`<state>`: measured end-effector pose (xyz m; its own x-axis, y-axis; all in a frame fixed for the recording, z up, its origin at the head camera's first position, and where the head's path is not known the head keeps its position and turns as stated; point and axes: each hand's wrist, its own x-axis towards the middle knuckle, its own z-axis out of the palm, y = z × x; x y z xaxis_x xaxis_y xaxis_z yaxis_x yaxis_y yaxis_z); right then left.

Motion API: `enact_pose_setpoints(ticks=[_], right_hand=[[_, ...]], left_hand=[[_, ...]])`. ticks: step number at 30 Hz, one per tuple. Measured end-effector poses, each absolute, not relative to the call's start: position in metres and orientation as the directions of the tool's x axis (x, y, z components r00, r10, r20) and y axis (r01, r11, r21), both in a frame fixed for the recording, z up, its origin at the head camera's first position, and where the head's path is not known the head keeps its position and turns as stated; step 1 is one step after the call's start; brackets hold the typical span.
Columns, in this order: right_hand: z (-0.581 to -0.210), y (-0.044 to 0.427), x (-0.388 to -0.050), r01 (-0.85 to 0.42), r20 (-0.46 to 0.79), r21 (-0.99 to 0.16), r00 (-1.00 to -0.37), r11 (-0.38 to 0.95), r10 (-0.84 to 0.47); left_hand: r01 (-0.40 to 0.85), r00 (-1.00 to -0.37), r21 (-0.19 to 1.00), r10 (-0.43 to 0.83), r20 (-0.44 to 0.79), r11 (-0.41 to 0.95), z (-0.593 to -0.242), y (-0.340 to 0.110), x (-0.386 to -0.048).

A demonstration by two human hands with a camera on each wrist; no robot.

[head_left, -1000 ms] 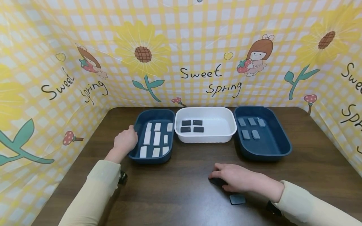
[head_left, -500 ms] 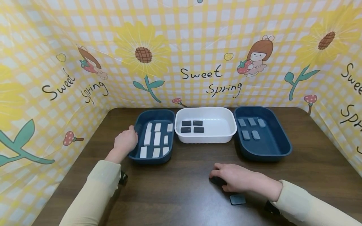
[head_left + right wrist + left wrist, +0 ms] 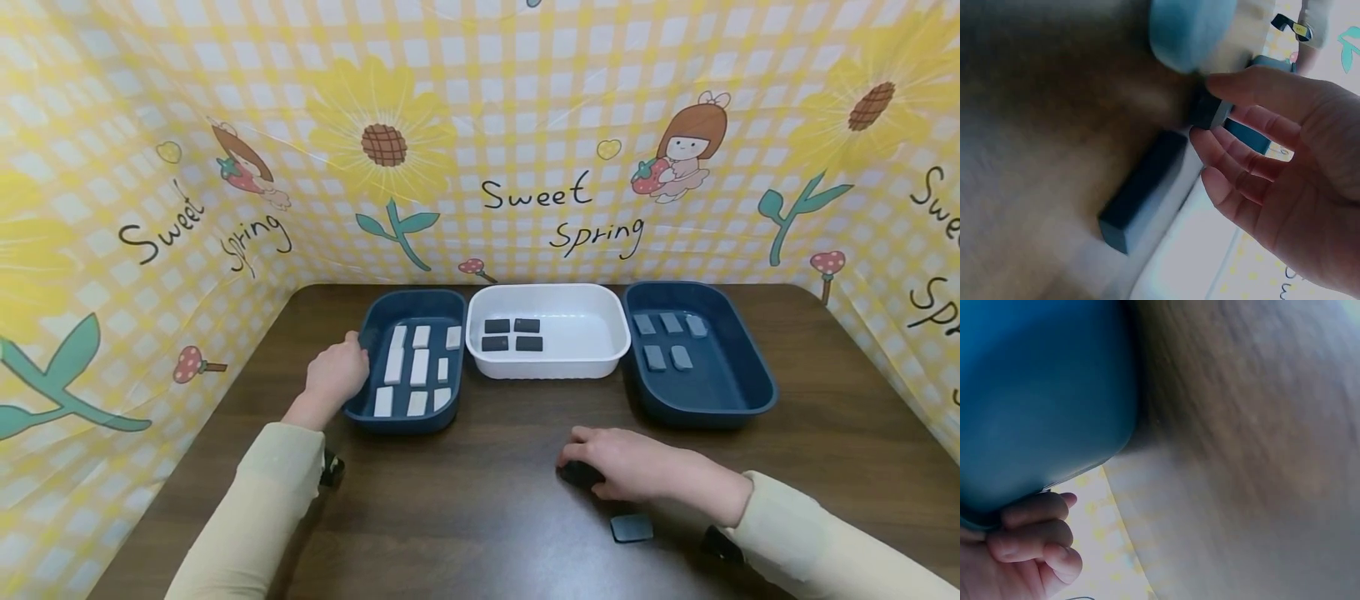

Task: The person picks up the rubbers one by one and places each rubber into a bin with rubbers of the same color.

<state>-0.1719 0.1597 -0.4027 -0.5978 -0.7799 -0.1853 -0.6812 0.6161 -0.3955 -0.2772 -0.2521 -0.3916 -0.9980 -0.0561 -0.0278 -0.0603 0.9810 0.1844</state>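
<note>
My left hand grips the left rim of a dark blue tray that holds several white blocks. In the left wrist view its fingers curl at the tray's rim. Over the table's right front, my right hand pinches a small dark block between thumb and fingers. Another long dark block lies on the table beneath that hand, hidden in the head view. A grey-blue rounded block lies nearer to me, below the right hand.
A white tray with several black blocks stands in the middle at the back. Right of it, a second dark blue tray holds several grey-blue blocks. A yellow checked cloth hangs around the brown table.
The right hand has lifted or shifted very slightly, and more of the dark block shows at its fingers. The left hand stays on the tray's rim. The view shifts a little.
</note>
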Motion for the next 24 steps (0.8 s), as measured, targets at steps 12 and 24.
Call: enact_pose_setpoints(ticks=[12,24], right_hand=[[-0.361,0.162,-0.184,-0.726,-0.061,-0.35,-0.613,0.592,-0.787],[-0.316,0.151,-0.22,-0.678,-0.003,-0.177,-0.724,0.713,-0.689]], left_hand=[[-0.027,-0.999,0.151,-0.024,-0.021,0.988,-0.378,-0.254,-0.275],[0.234,-0.969,0.133,0.22,0.115,0.963,-0.344,-0.2,-0.276]])
